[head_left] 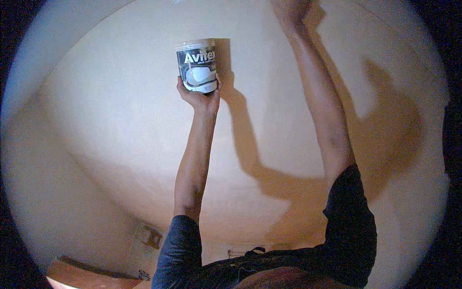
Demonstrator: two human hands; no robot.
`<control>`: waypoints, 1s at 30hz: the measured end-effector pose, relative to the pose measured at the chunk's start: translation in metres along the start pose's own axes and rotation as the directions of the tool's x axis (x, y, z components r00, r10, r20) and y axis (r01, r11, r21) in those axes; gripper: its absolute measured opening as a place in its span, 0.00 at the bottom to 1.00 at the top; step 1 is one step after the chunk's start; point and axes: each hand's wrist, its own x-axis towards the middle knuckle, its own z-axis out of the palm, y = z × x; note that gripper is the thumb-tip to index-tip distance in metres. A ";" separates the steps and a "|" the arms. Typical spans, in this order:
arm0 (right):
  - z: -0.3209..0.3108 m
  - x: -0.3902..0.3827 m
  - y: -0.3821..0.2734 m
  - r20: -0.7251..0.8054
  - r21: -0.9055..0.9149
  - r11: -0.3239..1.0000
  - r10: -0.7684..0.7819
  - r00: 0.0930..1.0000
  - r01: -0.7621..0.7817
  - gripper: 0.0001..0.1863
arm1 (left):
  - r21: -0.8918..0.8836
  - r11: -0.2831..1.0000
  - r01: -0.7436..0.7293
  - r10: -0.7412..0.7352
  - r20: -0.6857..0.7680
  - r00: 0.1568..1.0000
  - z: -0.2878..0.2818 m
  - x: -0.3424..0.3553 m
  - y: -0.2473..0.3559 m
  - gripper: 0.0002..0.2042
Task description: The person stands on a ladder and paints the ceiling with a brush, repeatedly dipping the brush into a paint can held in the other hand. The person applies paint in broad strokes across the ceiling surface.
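Note:
My left hand (201, 96) is raised in front of a cream-coloured wall (120, 125) and grips the bottom of a small dark paint can (197, 65) with a white label and a pale lid, held upright. My right hand (288, 10) reaches much higher, up at the top edge of the view, close against the wall. It is partly cut off by the frame, so whether its fingers hold anything is not visible. Both forearms are bare and dark short sleeves cover my upper arms.
The wall's upper part looks lighter and its lower part more orange-toned. Strong shadows of my arms fall on the wall at the right. A small fixture (150, 237) sits low on the wall, and a brown wooden edge (86, 278) shows at the bottom left.

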 end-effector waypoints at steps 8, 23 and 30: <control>0.170 -0.008 -0.094 0.127 0.315 0.948 0.003 0.992 -0.043 0.14 | 0.041 0.999 -0.009 0.015 -0.127 0.992 -0.013 -0.024 0.006 0.30; 0.206 0.020 -0.018 -0.080 0.634 0.754 0.287 0.955 -0.173 0.13 | 0.175 0.984 -0.025 0.067 -0.237 0.969 -0.024 -0.245 0.012 0.42; 0.072 0.054 0.200 -0.150 0.634 0.762 0.292 0.945 -0.135 0.10 | 0.333 0.924 -0.189 0.368 -0.631 0.683 0.037 -0.365 -0.013 0.40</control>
